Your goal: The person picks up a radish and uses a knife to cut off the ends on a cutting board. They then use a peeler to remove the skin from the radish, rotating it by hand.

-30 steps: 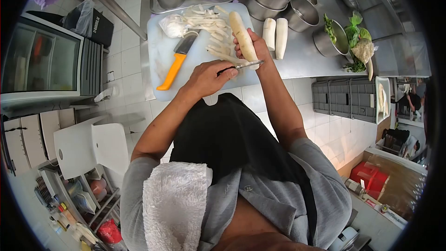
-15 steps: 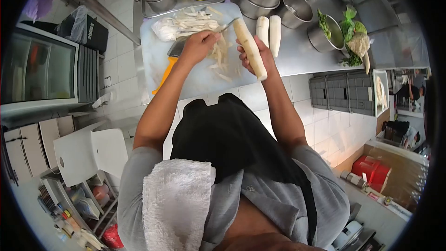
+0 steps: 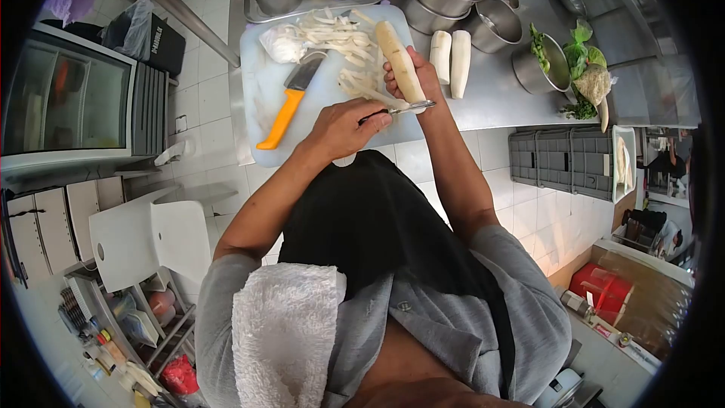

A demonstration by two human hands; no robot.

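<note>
My left hand (image 3: 349, 127) is closed on the dark handle of a peeler (image 3: 420, 106), its metal blade against the near end of a long pale root (image 3: 397, 58). Palm up, my right hand (image 3: 420, 78) grips that root, with fingers curled round its left side. Below them lies a whitish cutting board (image 3: 260, 102), bearing a heap of pale peelings (image 3: 340, 36), a white plastic bag (image 3: 283, 44) and an orange-handled knife (image 3: 284, 113). Two peeled white roots (image 3: 460, 64) rest side by side on the steel counter, right of my right hand.
Steel bowls (image 3: 495, 26) stand behind the peeled roots. A pot (image 3: 540, 68) with greens is farther right, beside leafy vegetables (image 3: 585, 68). At the back left, a tray (image 3: 302, 4) holds jars and a bowl of red pieces. A grey crate (image 3: 563, 162) is below the counter's right side.
My left hand has moved with the peeler from the root's far end down to its near end, uncovering the knife blade. The whole scene has shifted slightly right in view.
</note>
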